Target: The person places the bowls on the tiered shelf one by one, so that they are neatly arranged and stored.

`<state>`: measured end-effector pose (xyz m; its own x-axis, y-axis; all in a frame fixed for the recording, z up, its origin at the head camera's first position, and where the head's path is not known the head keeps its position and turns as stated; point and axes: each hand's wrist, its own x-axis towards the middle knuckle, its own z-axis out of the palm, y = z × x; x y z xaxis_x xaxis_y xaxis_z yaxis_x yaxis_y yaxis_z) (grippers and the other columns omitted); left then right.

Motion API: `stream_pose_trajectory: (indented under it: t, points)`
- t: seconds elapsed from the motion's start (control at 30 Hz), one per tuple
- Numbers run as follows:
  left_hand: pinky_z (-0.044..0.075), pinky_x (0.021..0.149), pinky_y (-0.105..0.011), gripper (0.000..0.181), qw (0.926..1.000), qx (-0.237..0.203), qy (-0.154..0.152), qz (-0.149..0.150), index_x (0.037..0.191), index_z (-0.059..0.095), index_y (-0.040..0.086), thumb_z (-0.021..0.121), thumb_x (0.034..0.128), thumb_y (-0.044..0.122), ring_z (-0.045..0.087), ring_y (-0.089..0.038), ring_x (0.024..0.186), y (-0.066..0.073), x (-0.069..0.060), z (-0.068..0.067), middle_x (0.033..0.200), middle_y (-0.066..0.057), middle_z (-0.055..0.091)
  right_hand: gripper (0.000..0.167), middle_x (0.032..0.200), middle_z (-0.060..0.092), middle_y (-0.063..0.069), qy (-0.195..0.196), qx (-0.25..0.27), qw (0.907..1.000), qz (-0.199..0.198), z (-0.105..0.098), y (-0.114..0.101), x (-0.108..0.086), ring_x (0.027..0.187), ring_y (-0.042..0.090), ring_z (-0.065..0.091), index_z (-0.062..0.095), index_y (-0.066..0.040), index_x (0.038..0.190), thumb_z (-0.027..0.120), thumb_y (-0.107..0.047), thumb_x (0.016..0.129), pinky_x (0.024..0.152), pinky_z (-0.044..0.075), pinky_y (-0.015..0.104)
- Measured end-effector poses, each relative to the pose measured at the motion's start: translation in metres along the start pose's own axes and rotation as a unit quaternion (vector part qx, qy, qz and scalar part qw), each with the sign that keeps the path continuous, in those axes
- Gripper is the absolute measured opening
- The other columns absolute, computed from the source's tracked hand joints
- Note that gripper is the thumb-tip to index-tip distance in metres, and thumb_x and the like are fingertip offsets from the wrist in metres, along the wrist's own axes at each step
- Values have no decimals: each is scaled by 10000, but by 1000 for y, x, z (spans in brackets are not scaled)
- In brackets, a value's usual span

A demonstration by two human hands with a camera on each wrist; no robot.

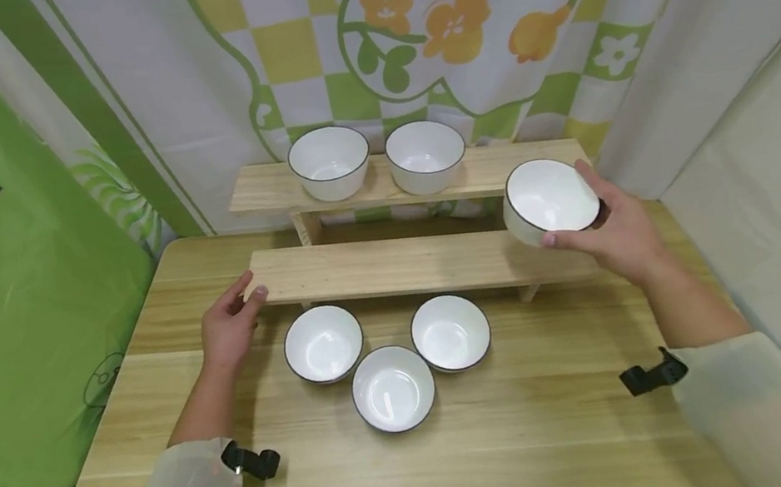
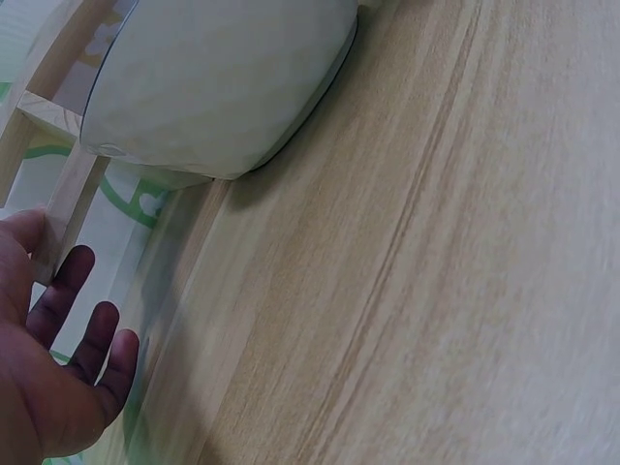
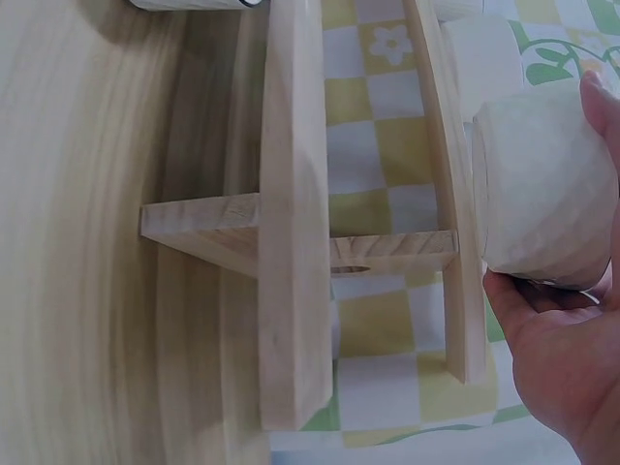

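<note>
My right hand [image 1: 619,230] grips a white, dark-rimmed bowl [image 1: 552,196] at the right end of the wooden stand, thumb on the near side. In the right wrist view this bowl [image 3: 547,184] is beside the upper board [image 3: 450,165]; whether it touches the board I cannot tell. The fingers and thumb of my left hand [image 1: 229,326] are at the left end of the lower board [image 1: 394,266]. In the left wrist view, the left hand [image 2: 58,358] has its thumb and index finger around the board's end [image 2: 70,199], other fingers loosely bent.
Two white bowls [image 1: 330,163] [image 1: 426,156] stand on the upper board. Three more bowls [image 1: 324,344] [image 1: 451,333] [image 1: 393,389] sit on the wooden table [image 1: 539,423] in front of the stand. A patterned curtain [image 1: 300,46] hangs behind, and green cloth [image 1: 4,293] is at the left.
</note>
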<state>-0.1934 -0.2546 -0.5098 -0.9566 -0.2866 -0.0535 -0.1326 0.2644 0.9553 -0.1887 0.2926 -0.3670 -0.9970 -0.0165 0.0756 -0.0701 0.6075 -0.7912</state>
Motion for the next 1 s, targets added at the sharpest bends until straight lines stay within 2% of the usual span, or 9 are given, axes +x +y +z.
stream_pose_trajectory:
  t: [0.13, 0.3, 0.53, 0.7, 1.0]
  points:
    - [521, 739, -146, 609, 10000, -79, 40, 24, 1468, 611, 266, 751, 933, 520, 598, -111, 1065, 0, 0, -1, 1501, -49, 570, 1179, 1703, 200, 49, 150, -82, 9998, -95, -3, -5, 10, 1489, 331, 351, 175, -250, 1672, 942, -314, 778, 1164, 347, 462]
    - [521, 738, -139, 605, 9999, -64, 89, 6, 1461, 620, 256, 757, 930, 514, 588, -87, 1076, -2, 0, -2, 1513, -28, 563, 1169, 1692, 242, 102, 234, -25, 9997, -72, -6, -14, 19, 1480, 359, 351, 193, -239, 1671, 939, -352, 779, 1177, 311, 550]
    - [523, 752, -143, 633, 9999, -76, 67, 32, 1464, 618, 249, 759, 919, 538, 576, -169, 1212, -5, 4, -1, 1525, 1, 553, 1164, 1683, 273, 117, 335, 15, 9994, -22, -8, -22, 29, 1472, 344, 364, 217, -170, 1667, 937, -371, 774, 1201, 283, 527]
    - [521, 762, -140, 643, 10000, -66, 37, 7, 1469, 613, 237, 760, 919, 537, 545, -221, 1298, -4, 5, 1, 1539, -2, 538, 1193, 1666, 303, 147, 335, -83, 9994, 56, -7, -23, 36, 1469, 348, 366, 195, -199, 1673, 935, -428, 765, 1191, 285, 543]
    - [516, 766, -137, 616, 9999, -134, -1, -25, 1466, 615, 236, 758, 932, 508, 534, -220, 1319, -1, 2, 1, 1537, 28, 540, 1207, 1674, 288, 135, 310, -21, 9994, 157, 0, -26, 48, 1442, 312, 399, 163, -213, 1675, 922, -466, 771, 1160, 349, 498]
